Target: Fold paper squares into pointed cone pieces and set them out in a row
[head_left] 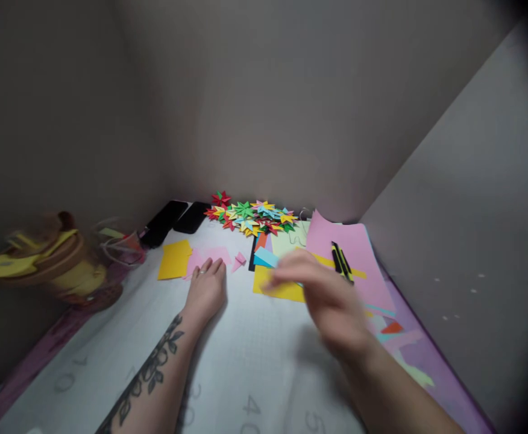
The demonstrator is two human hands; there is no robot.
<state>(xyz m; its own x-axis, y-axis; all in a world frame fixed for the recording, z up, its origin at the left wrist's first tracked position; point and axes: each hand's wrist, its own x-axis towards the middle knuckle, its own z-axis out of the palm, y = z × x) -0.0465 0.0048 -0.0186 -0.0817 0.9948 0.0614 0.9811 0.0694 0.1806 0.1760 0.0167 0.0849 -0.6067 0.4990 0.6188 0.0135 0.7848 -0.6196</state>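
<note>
My left hand [208, 282] lies palm down on the white sheet, its fingertips resting on pale pink paper pieces [221, 254]. A ring shows on one finger. Just right of those fingers is a small folded pink paper piece [239, 261]. Raised and smeared by motion, my right hand [325, 295] hovers in front of yellow paper [264, 284] and a light blue strip [266, 257]. Its fingers look bent, but whether anything is between them cannot be made out. A yellow sheet [174, 260] sits left of the pink pieces.
Colourful folded paper stars [250, 218] are heaped at the back. Two black phones [192, 217] lie left of them. A terracotta-coloured pot [72, 265] and a clear cup [128, 247] stand at left. On the right are a large pink sheet [358, 253], a black-and-yellow cutter [342, 262] and paper scraps [393, 327].
</note>
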